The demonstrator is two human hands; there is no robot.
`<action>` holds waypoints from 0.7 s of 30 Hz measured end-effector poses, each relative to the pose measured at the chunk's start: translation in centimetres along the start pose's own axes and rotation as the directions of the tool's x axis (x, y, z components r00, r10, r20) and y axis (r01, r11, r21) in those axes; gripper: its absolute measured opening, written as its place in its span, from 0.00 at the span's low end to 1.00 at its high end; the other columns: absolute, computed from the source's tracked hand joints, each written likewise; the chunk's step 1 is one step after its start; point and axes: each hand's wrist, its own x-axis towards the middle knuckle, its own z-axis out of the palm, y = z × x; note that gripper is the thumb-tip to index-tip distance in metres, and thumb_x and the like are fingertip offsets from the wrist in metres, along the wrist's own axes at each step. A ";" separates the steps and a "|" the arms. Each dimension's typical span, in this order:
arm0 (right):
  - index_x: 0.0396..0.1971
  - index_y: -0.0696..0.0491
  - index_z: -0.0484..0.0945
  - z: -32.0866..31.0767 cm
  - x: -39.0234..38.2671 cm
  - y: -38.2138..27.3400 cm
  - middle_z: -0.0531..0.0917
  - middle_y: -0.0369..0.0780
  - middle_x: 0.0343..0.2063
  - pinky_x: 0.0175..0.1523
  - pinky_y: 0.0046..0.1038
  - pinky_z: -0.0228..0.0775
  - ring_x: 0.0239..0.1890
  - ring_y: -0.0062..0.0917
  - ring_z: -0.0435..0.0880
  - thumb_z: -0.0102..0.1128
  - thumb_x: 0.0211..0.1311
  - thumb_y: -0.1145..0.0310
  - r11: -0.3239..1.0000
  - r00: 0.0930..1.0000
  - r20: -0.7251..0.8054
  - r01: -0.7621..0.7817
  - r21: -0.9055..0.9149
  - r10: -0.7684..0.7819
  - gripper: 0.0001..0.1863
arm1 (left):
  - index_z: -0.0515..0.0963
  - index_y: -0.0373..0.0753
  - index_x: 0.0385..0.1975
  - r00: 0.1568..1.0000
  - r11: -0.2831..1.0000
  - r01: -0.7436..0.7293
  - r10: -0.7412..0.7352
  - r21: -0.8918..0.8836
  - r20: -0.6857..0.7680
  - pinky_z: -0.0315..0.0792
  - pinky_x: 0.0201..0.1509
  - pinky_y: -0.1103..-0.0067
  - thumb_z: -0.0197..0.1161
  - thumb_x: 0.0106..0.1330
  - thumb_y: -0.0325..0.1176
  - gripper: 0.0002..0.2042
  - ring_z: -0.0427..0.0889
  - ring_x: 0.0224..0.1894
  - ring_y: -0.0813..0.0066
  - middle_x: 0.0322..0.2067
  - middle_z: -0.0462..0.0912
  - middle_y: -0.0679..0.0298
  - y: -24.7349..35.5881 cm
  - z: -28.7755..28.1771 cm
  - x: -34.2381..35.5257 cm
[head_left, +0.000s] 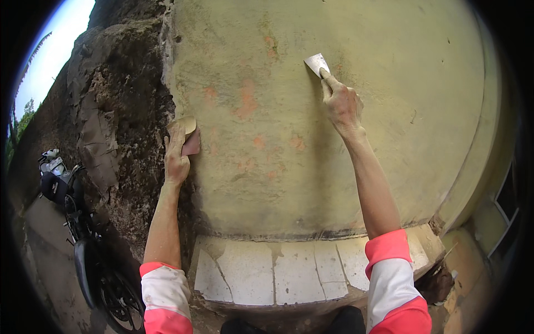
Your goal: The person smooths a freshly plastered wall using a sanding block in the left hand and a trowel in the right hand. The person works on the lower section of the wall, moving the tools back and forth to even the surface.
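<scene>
Right hand [343, 107]: grip around scraper [316, 63], lower end hidden. Left hand [177, 161]: grip holding folded sheet [192, 143], underside hidden.

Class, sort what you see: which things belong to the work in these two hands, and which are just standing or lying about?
In use:
- flat scraper, in the right hand
- bent tan-and-mauve sheet, probably sandpaper, in the left hand
- yellow-green wall with orange patches

Just nearby:
- motorcycle, at left
- cracked white tiles, below the wall
</scene>
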 end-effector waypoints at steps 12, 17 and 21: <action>0.65 0.35 0.81 0.4 1.6 -4.0 0.90 0.46 0.39 0.47 0.46 0.81 0.42 0.44 0.91 0.51 0.80 0.55 0.995 0.991 0.092 0.097 -0.016 -0.095 0.20 | 0.66 0.40 0.76 0.999 1.000 -0.018 0.018 -0.011 -0.033 0.42 0.85 0.53 0.44 0.48 0.11 0.46 0.56 0.81 0.54 0.77 0.65 0.53 -0.3 0.3 0.0; 0.65 0.36 0.80 0.2 4.4 -6.7 0.90 0.46 0.38 0.46 0.46 0.81 0.39 0.44 0.91 0.52 0.80 0.57 0.994 0.993 0.072 0.099 -0.048 -0.095 0.20 | 0.65 0.38 0.76 1.000 1.000 -0.012 0.012 -0.014 -0.023 0.39 0.85 0.55 0.43 0.48 0.12 0.45 0.54 0.82 0.55 0.77 0.64 0.53 0.2 0.1 0.0; 0.65 0.37 0.80 -0.2 2.8 -5.5 0.90 0.47 0.37 0.45 0.46 0.81 0.38 0.43 0.91 0.51 0.80 0.59 0.987 0.983 0.116 0.150 -0.050 -0.143 0.20 | 0.65 0.39 0.77 1.000 1.000 -0.014 0.013 -0.025 -0.025 0.39 0.85 0.55 0.43 0.48 0.12 0.46 0.53 0.82 0.55 0.77 0.63 0.54 -0.6 0.1 0.0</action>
